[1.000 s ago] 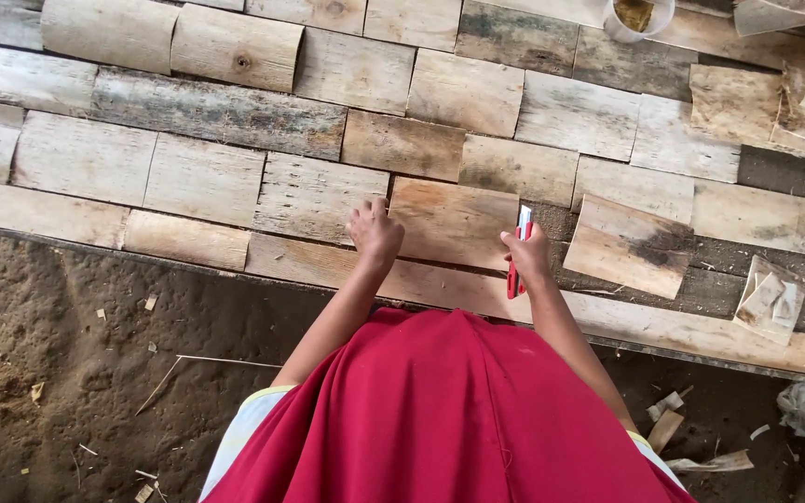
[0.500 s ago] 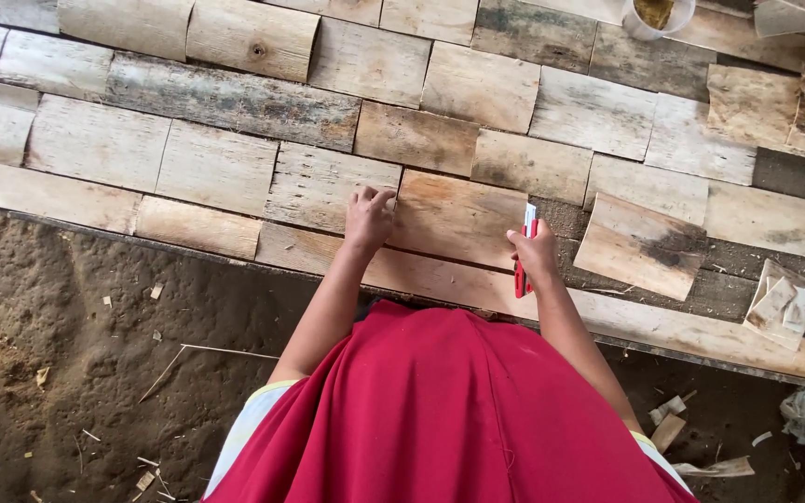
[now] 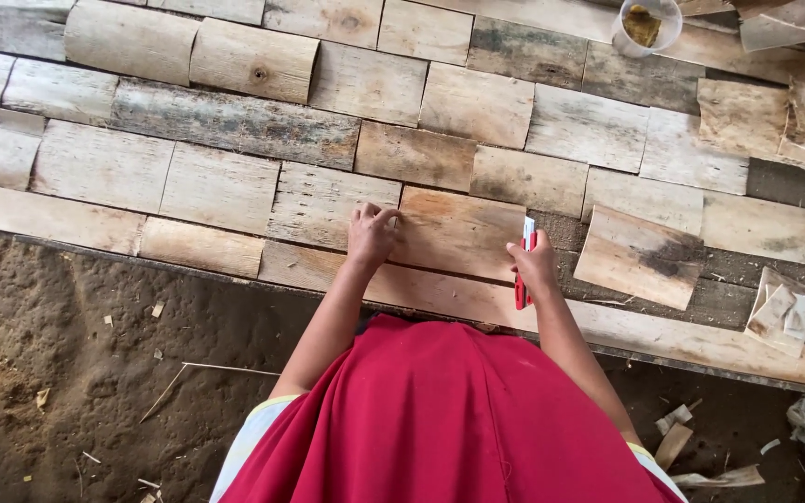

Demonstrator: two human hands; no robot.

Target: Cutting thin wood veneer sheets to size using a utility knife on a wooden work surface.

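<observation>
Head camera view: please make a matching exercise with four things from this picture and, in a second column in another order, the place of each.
Things:
1. red and white utility knife
2. clear plastic cup
3. person's left hand
4. loose tilted wooden piece

Places:
A. top edge, right of centre
B. pressed flat on a wooden panel
C. in the right hand
D. lying askew on the planks, right of the knife

Pairs: 1-C, 2-A, 3-B, 4-D
</observation>
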